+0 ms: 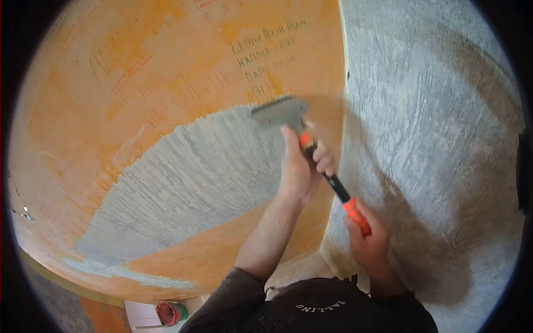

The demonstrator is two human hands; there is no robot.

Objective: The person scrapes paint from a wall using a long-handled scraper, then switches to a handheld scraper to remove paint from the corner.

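The step in hand looks like scraping the orange coat off the wall. A long-handled scraper is raised against the orange wall, its wide grey head at the upper right edge of a streaked grey patch, just below some dark handwriting. Whether the blade actually bites the surface at this instant is hard to tell; the head is slightly blurred.

Both hands grip the tool. The left hand is wrapped around the handle close under the head, thumb pointing up towards it, and the right hand is closed around the orange grip at the lower end. The handle slants down to the right, in front of the corner where the orange wall meets a rough grey wall. Low on the left, a small red and green container stands well apart from the work.

The next move, as I judge it, calls for the blade laid flat along the jagged orange edge — left hand steering, right hand driving — with even pressure, so that it lifts the coat without gouging the wall beneath.
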